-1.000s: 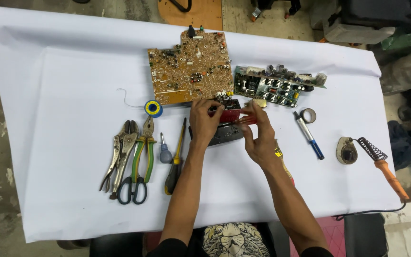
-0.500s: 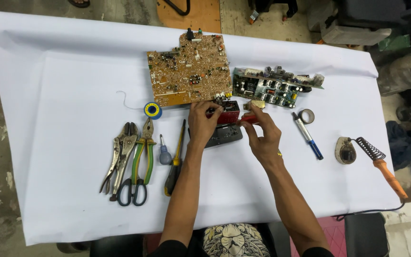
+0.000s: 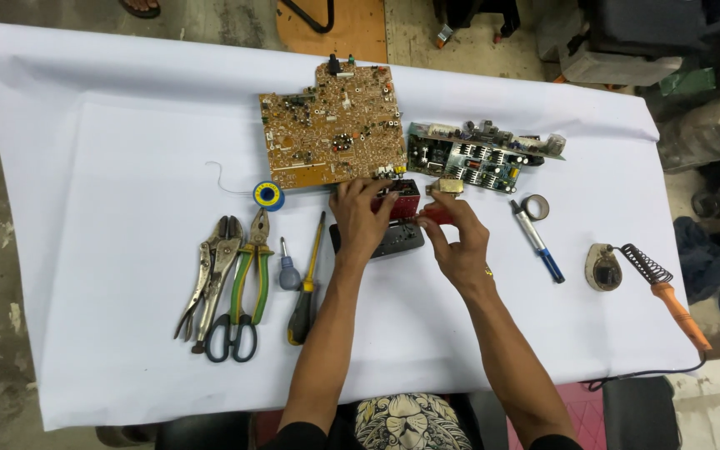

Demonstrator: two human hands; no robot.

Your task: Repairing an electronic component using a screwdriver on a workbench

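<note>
red part [image 3: 427,213] — both hands pinch it | left hand [image 3: 362,218] | right hand [image 3: 460,246]

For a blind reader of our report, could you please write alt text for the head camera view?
Over a white cloth-covered table, a person's left hand and right hand grip a small red part above a black device, between a brown circuit board and pliers.

Left hand [image 3: 362,218] and right hand [image 3: 458,242], fingers curled
</note>
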